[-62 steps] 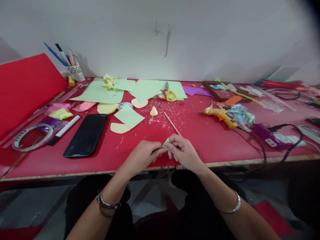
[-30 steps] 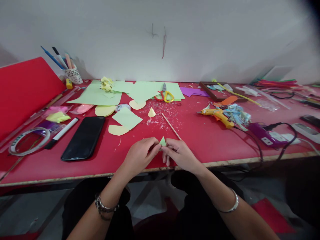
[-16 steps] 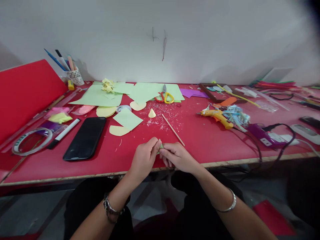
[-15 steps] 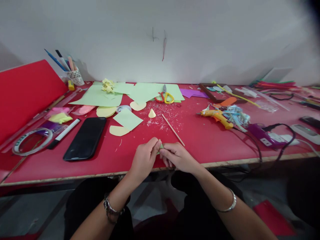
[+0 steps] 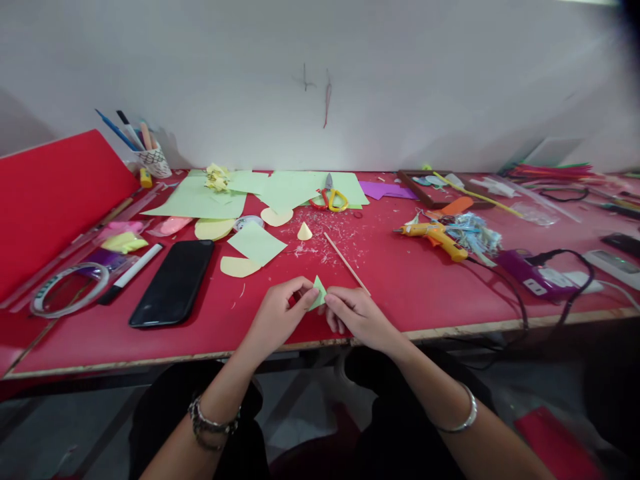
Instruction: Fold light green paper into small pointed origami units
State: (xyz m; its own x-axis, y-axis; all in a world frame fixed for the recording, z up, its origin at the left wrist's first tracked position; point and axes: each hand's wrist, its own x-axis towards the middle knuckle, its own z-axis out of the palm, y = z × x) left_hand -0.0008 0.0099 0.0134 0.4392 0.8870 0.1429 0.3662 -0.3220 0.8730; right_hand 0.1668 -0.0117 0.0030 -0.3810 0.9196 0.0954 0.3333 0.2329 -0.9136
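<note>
left fingers (image 5: pixel 304 303) and right fingers (image 5: pixel 340 307) pinch a small green paper piece (image 5: pixel 319 289), pointed upward.

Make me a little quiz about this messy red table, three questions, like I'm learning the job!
1. True or false: the phone lies to the left of the cone.

2. Pick one. Which thing do the left hand and right hand both touch?
a) the glue gun
b) the green paper
c) the marker

3. Fill in the word: the scissors have one red handle and one ____ handle.

Key: 1. True. 2. b. 3. Yellow.
</note>
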